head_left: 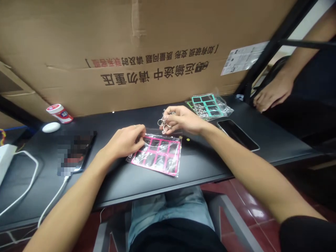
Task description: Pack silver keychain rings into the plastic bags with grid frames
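A clear plastic bag with a pink-framed grid of dark squares lies on the dark desk. My left hand is closed on the bag's upper left edge, fingers curled over it. Above the bag's far edge, my right hand pinches a small bunch of silver key rings, which dangle from the fingertips. To the right of that hand rests another clear bag with a teal grid, with several silver rings and chains beside the grid.
A black phone lies on the right. At left are a red-and-white tub, a white oval case and a blurred-out device with a white cable. Cardboard walls the back. Another person's hand is at far right.
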Demonstrator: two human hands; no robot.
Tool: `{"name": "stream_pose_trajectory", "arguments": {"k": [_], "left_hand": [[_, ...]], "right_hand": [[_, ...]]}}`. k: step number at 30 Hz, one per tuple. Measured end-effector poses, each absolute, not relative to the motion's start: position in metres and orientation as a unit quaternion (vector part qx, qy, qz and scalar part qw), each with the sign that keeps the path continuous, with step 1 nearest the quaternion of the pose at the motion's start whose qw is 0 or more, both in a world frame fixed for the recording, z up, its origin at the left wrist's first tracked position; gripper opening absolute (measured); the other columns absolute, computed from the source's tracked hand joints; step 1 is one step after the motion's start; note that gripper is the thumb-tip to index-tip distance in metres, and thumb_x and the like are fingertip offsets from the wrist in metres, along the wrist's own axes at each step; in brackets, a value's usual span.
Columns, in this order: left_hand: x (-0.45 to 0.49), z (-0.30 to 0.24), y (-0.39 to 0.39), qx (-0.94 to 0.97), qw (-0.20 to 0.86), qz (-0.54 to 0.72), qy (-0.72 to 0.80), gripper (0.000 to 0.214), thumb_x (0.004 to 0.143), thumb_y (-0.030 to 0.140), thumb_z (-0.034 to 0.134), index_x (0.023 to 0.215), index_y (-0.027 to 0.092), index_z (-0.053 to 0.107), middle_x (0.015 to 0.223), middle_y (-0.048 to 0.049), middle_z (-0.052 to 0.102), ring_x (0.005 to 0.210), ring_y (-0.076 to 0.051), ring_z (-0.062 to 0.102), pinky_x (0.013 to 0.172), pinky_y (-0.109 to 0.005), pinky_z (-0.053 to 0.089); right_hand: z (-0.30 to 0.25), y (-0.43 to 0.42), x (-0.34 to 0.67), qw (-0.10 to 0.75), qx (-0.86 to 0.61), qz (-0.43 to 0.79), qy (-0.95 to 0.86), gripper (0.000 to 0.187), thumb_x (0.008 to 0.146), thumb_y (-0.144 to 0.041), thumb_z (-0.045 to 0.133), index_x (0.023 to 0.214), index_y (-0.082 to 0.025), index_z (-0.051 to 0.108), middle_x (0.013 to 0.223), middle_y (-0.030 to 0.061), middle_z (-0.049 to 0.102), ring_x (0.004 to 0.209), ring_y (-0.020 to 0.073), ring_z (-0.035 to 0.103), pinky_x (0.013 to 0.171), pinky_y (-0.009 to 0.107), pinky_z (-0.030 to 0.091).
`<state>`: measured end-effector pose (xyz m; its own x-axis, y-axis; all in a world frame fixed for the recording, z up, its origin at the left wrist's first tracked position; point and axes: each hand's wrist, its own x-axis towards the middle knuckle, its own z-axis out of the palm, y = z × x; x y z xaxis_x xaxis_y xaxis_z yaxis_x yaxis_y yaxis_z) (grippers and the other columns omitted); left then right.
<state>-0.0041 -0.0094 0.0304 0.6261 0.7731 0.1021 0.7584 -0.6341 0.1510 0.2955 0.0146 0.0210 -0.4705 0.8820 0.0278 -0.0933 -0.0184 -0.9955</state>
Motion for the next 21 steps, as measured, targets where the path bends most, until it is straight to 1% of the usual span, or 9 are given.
{"name": "stream_pose_trajectory", "arguments": {"k": [3,6,8,11,14,17,19,21], "left_hand": [[-0.006,0.030,-0.006,0.905,0.049,0.098,0.410,0.009,0.097,0.028,0.055,0.105,0.027,0.059,0.095,-0.0004,0.073,0.080,-0.020,0.064,0.074,-0.033,0.041],[-0.008,0.028,-0.001,0.904,0.057,0.114,0.408,0.010,0.099,0.033,0.056,0.105,0.027,0.059,0.088,0.0003,0.071,0.076,-0.021,0.064,0.072,-0.033,0.042],[-0.008,0.027,0.001,0.904,0.062,0.111,0.408,0.007,0.100,0.033,0.054,0.102,0.027,0.057,0.086,0.0010,0.070,0.073,-0.021,0.062,0.071,-0.034,0.041],[-0.007,0.029,-0.001,0.907,0.064,0.110,0.402,0.007,0.102,0.031,0.049,0.102,0.027,0.055,0.089,0.0002,0.072,0.076,-0.022,0.062,0.074,-0.035,0.042],[-0.006,0.030,-0.004,0.909,0.058,0.106,0.400,0.009,0.104,0.031,0.045,0.102,0.027,0.053,0.091,-0.0007,0.071,0.080,-0.023,0.064,0.077,-0.036,0.043],[-0.007,0.029,-0.004,0.909,0.049,0.103,0.400,0.011,0.106,0.033,0.042,0.102,0.027,0.051,0.092,-0.0014,0.070,0.081,-0.024,0.064,0.078,-0.037,0.043],[-0.008,0.027,-0.003,0.912,0.044,0.107,0.394,0.011,0.106,0.033,0.042,0.102,0.027,0.050,0.091,-0.0016,0.069,0.081,-0.024,0.064,0.078,-0.037,0.043],[-0.009,0.026,-0.003,0.914,0.038,0.117,0.387,0.010,0.105,0.032,0.042,0.102,0.027,0.050,0.090,-0.0019,0.069,0.081,-0.025,0.064,0.078,-0.038,0.044]], "right_hand": [[0.023,0.014,0.292,0.353,-0.354,0.606,-0.619,0.017,0.106,-0.026,0.077,0.101,-0.022,0.061,0.093,0.0090,0.086,0.082,0.0229,0.087,0.077,0.036,0.075],[0.025,0.016,0.290,0.322,-0.360,0.598,-0.639,0.014,0.113,-0.021,0.065,0.101,-0.022,0.058,0.087,0.0050,0.082,0.078,0.0187,0.084,0.077,0.033,0.074],[0.028,0.016,0.289,0.318,-0.353,0.607,-0.637,0.015,0.116,-0.021,0.060,0.102,-0.023,0.055,0.088,0.0049,0.082,0.077,0.0174,0.083,0.075,0.031,0.073],[0.032,0.015,0.288,0.319,-0.349,0.622,-0.624,0.014,0.117,-0.021,0.059,0.103,-0.023,0.054,0.090,0.0056,0.083,0.076,0.0172,0.083,0.073,0.030,0.072],[0.032,0.013,0.287,0.309,-0.366,0.622,-0.619,0.014,0.116,-0.019,0.058,0.103,-0.022,0.054,0.086,0.0050,0.082,0.073,0.0170,0.082,0.072,0.029,0.071],[0.026,0.015,0.285,0.296,-0.368,0.618,-0.629,0.013,0.115,-0.021,0.061,0.104,-0.022,0.056,0.084,0.0034,0.082,0.072,0.0167,0.082,0.073,0.028,0.070],[0.020,0.016,0.282,0.278,-0.347,0.625,-0.642,0.012,0.112,-0.024,0.068,0.107,-0.022,0.058,0.082,0.0018,0.081,0.072,0.0169,0.082,0.074,0.028,0.069],[0.015,0.017,0.280,0.245,-0.312,0.644,-0.654,0.018,0.106,-0.028,0.080,0.108,-0.021,0.063,0.081,0.0010,0.081,0.074,0.0179,0.083,0.075,0.028,0.068]]}}
